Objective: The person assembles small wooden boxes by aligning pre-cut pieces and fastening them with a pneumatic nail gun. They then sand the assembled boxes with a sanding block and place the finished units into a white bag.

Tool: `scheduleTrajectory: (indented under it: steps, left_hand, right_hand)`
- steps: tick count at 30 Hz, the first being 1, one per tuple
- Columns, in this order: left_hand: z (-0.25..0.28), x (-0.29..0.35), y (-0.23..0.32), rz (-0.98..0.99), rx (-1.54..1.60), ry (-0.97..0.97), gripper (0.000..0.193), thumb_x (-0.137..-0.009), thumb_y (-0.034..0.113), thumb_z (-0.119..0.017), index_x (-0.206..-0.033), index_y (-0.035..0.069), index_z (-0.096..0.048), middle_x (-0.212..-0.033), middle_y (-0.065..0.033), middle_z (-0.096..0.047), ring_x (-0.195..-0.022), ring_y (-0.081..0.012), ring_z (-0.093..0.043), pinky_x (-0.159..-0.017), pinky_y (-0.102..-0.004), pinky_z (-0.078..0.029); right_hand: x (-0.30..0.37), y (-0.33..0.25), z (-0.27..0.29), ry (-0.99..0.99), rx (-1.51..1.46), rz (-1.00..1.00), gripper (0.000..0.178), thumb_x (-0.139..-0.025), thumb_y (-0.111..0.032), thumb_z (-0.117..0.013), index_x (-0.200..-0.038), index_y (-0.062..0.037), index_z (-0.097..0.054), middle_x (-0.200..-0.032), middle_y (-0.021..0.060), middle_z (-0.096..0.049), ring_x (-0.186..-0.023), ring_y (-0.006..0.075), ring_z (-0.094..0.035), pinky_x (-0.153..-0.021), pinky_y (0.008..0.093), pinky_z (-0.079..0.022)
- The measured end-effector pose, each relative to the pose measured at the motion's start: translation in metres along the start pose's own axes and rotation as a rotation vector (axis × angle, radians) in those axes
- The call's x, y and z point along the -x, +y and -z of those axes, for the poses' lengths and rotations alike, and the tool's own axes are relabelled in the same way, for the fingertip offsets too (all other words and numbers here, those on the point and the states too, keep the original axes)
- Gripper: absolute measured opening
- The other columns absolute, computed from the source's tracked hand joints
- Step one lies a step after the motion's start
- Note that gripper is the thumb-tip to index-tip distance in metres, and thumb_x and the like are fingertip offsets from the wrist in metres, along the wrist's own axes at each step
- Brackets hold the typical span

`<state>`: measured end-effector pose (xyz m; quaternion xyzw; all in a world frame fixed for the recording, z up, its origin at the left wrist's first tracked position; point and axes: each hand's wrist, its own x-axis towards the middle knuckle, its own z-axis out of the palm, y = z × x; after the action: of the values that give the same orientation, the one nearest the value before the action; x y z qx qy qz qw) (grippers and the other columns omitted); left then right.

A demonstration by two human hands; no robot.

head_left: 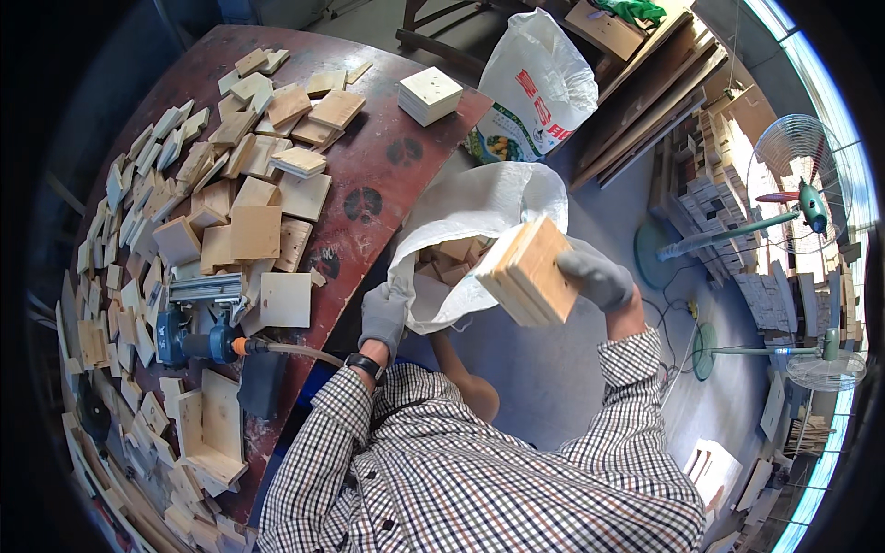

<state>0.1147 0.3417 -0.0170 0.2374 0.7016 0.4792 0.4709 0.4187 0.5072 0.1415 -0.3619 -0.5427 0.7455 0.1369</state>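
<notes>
My right hand (597,275), in a grey glove, grips a stack of square wooden blocks (527,272) over the right side of an open white woven sack (479,198). Its thumb lies on the stack's face; the other fingers are partly hidden. With my left hand (383,318), also gloved, I pinch the sack's left rim. Inside the sack, several wooden pieces (452,260) show. A neat stack of square blocks (430,95) sits on the far right corner of the dark red table (369,157).
Loose wooden blocks (253,230) heap over the table's left side, around a blue power tool (198,343) with a hose. Another printed sack (544,83) stands beyond. To the right are stacked wood (728,175), a standing fan (802,203) and cables (668,336) on the floor.
</notes>
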Motion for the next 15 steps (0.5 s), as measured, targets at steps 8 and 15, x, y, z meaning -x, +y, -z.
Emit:
scheduleTrajectory:
  steps: [8,15]
  left_hand:
    - [0.0,0.011,0.018,0.141,0.107,0.085,0.056,-0.108,0.056,-0.058,-0.086,0.006,-0.069,-0.063,0.0,-0.058,-0.046,-0.0113,-0.054,-0.039,-0.029,-0.041]
    - [-0.007,0.0,-0.005,-0.043,-0.041,0.133,0.06,-0.108,0.053,-0.057,-0.083,-0.001,-0.069,-0.063,-0.0089,-0.06,-0.057,-0.0203,-0.059,-0.055,-0.0404,-0.045]
  right_hand:
    - [-0.147,0.069,-0.026,-0.145,0.522,-0.372,0.067,-0.093,-0.052,-0.073,-0.132,0.0017,-0.068,-0.118,0.0162,-0.075,-0.101,0.028,-0.073,-0.087,0.0423,-0.057]
    - [-0.209,0.15,-0.045,0.145,1.293,-0.447,0.085,-0.09,-0.059,-0.068,-0.156,-0.0086,-0.052,-0.163,0.0203,-0.044,-0.145,0.04,-0.048,-0.116,0.0599,-0.038]
